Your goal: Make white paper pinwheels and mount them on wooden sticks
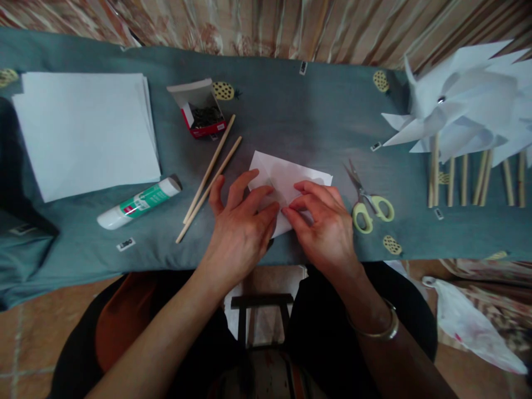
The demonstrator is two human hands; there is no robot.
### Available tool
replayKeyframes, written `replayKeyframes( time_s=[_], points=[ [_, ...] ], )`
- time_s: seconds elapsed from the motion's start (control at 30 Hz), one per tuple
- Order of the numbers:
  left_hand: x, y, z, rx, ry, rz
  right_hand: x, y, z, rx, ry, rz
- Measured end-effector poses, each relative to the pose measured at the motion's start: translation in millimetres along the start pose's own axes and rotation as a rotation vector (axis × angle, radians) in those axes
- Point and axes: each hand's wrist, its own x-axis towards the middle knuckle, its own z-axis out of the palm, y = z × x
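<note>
A small white sheet of paper (286, 173) lies on the cloth in front of me, partly covered by both hands. My left hand (243, 224) is on its left side, thumb and index finger close together at the near edge, other fingers spread over the paper and cloth. From the right, my right hand (324, 221) pinches the paper near its middle between thumb and fingertips. What lies under the fingers is hidden. Just right of that hand are scissors (366, 202) with pale green handles, blades slightly apart. Two wooden sticks (211, 177) lie beside my left hand.
A stack of white paper (87, 130) and a glue stick (139, 203) lie at left. Behind the sticks stands an open red box (206, 119) of small dark metal pieces. Several paper pinwheels (461, 105) on sticks lie at right. A plastic bag (469, 321) is below the table.
</note>
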Motion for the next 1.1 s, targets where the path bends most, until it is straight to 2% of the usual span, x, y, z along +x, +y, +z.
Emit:
replayKeyframes(
  time_s=[0.47,0.8,0.97,1.1],
  points=[
    [-0.6,0.2,-2.5,-0.015,-0.036,0.004,-4.8,0.5,2.5,0.014,0.014,-0.092],
    [-1.0,-1.4,0.4,-0.022,-0.010,0.010,-9.4,-0.1,6.3,-0.096,0.024,-0.195],
    [-0.7,-1.7,-0.1,-0.015,-0.009,0.015,-15.2,-2.0,8.5,-0.101,-0.021,-0.177],
    [-1.2,-1.2,0.0,-0.006,0.019,0.028,-18.2,-2.3,11.0,-0.144,-0.016,-0.215]
  ],
)
